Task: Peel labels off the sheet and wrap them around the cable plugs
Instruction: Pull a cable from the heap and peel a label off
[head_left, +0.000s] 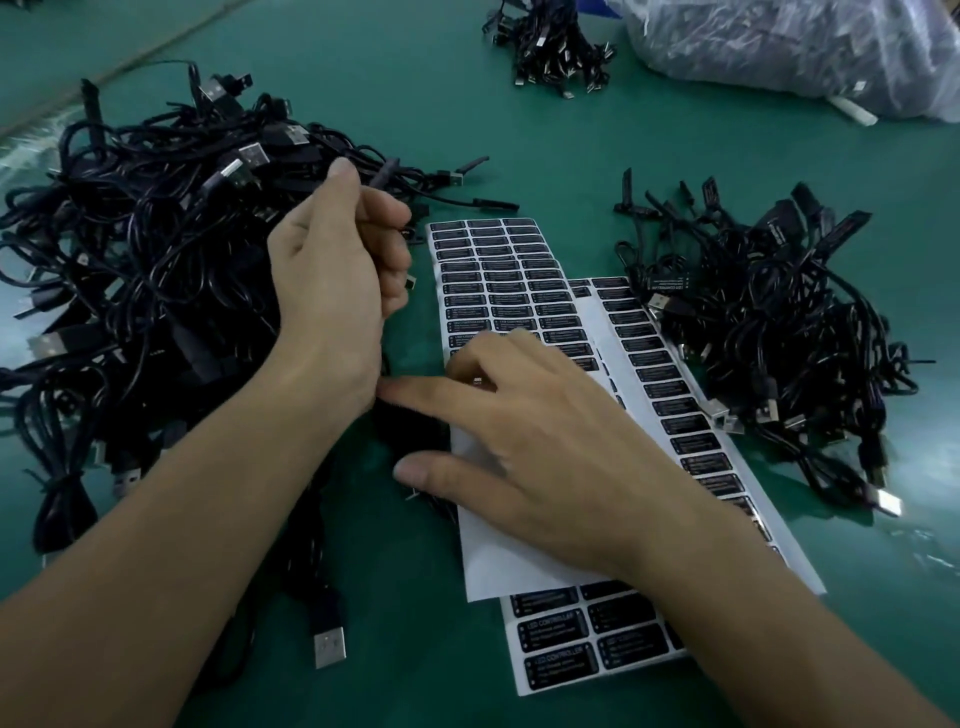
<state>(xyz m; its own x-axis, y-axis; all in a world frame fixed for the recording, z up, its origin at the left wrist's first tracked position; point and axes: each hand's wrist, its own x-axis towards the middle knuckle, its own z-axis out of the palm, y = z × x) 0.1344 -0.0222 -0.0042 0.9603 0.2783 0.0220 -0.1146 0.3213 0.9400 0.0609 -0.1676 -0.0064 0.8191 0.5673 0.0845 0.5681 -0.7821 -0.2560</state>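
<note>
"Where do you have the left hand (337, 270)?"

"I see it up on its edge, back toward me, thumb on top. The fingers (389, 218) curl in round a cable plug (411, 283); only its tip shows."

"And the right hand (550, 441)?"

"Palm down, spread wide. The forefinger points straight left, its tip just beside my left wrist. The thumb splays below it, and the others bend at the tips. Both forearms are bare and come in from the lower corners."
</note>
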